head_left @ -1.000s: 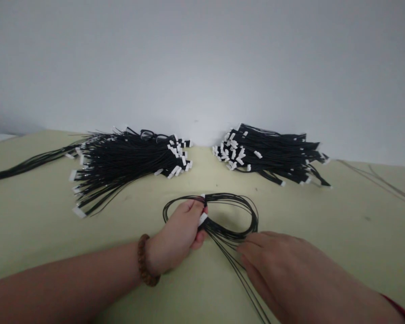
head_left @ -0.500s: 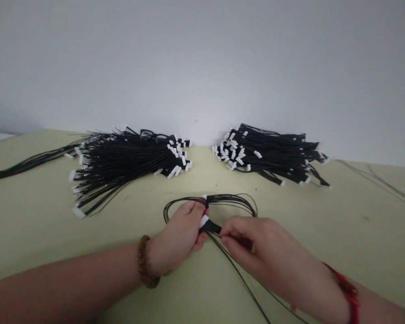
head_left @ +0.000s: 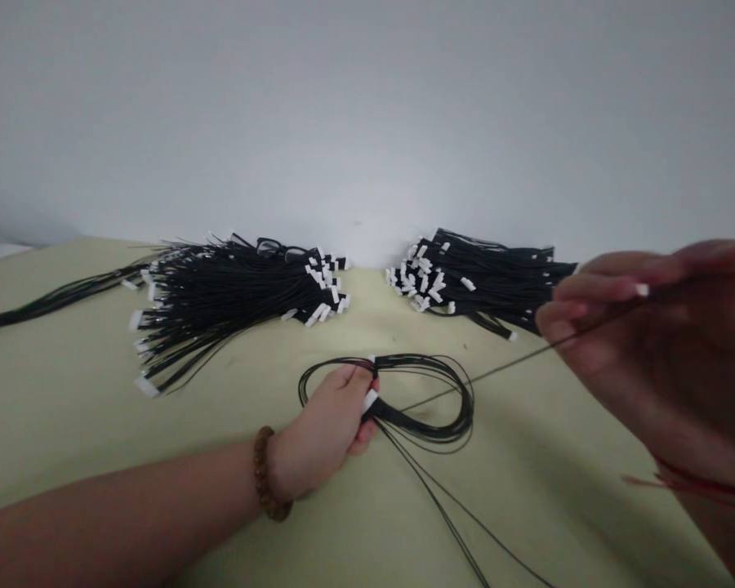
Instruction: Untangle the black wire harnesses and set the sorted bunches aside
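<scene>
My left hand [head_left: 324, 420] grips a looped bundle of thin black wires [head_left: 441, 400] at a white connector [head_left: 371, 400], low on the pale green tabletop [head_left: 159, 433]. Loose wire ends trail from the bundle toward me. My right hand [head_left: 655, 343] is raised at the right, well above the table. Its fingers pinch a single black wire [head_left: 502, 367] near a small white connector [head_left: 642, 289]. That wire runs taut down to the bundle at my left hand.
Two large piles of black wires with white connectors lie beyond my hands: one left of centre [head_left: 238, 298], one right of centre [head_left: 465, 282]. Black-framed glasses [head_left: 275, 247] rest behind the left pile. A white wall [head_left: 367, 122] backs the table.
My right hand has risen up and to the right, drawing one wire out of the bundle. My left hand stays in place on the loop.
</scene>
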The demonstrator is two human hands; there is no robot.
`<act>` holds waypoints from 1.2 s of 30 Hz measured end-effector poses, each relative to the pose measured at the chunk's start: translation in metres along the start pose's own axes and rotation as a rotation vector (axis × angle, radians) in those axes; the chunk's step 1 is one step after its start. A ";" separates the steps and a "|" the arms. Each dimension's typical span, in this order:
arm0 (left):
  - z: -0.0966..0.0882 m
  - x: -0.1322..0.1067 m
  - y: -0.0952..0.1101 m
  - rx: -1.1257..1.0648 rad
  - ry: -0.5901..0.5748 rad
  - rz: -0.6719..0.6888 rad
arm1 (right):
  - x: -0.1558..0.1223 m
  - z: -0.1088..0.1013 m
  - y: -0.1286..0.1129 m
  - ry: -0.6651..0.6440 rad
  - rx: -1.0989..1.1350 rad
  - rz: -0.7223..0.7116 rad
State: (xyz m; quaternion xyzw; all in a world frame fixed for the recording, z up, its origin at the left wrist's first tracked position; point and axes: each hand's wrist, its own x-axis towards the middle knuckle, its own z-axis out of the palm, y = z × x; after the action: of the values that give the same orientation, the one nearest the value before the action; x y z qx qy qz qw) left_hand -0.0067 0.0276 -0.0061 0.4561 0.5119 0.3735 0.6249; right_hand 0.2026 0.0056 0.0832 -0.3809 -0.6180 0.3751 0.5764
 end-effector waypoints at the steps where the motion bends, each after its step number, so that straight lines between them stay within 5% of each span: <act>1: 0.001 -0.001 0.001 -0.006 0.003 -0.032 | -0.001 0.004 0.000 0.031 0.020 0.049; 4: 0.004 -0.003 0.002 -0.027 0.001 -0.078 | -0.010 0.021 0.005 -0.245 -0.093 0.226; 6: 0.005 -0.005 0.004 -0.034 -0.035 -0.062 | -0.019 0.032 0.013 -0.392 -0.406 0.203; 9: 0.005 -0.007 0.004 -0.045 -0.126 -0.032 | -0.034 0.044 0.030 -0.318 -0.998 -0.160; 11: 0.004 -0.008 0.003 -0.063 -0.188 -0.007 | -0.040 0.046 0.039 -0.281 -1.188 -0.408; 14: 0.002 -0.008 -0.002 -0.105 -0.265 0.043 | -0.044 0.047 0.044 -0.289 -1.233 -0.574; 19: 0.000 -0.006 -0.007 -0.143 -0.321 0.093 | -0.043 0.047 0.040 -0.325 -1.215 -0.596; 36: 0.001 -0.009 -0.012 -0.032 -0.260 0.206 | -0.044 0.053 0.021 -0.324 -1.261 -0.790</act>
State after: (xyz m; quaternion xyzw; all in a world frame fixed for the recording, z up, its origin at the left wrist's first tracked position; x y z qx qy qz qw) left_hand -0.0075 0.0158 -0.0150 0.5405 0.3711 0.3815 0.6516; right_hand 0.1525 -0.0263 0.0424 -0.3288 -0.8826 -0.2319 0.2430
